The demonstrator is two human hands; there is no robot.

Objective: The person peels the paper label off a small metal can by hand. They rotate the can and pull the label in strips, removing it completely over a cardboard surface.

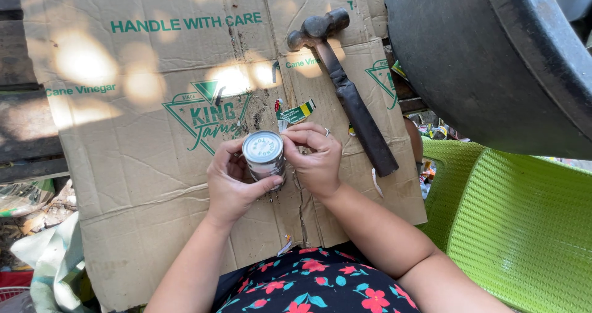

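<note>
A small bare metal tin can (264, 154) is held over a flattened cardboard sheet (142, 134). My left hand (231, 183) wraps its side from the left, thumb under its lower edge. My right hand (316, 157) grips it from the right, fingertips curled at the rim; a ring shows on one finger. Just above the can lie torn label scraps (295, 112), green, red and white. A dark ball-peen hammer (345, 85) lies on the cardboard to the upper right of my right hand, head pointing away from me.
A big black rubber tub (493, 60) fills the upper right. A green plastic chair seat (524, 220) sits at the right, with several crushed cans and litter (431, 131) beyond it. White plastic bags (49, 251) lie at lower left. Dark wooden planks (24, 122) border the cardboard.
</note>
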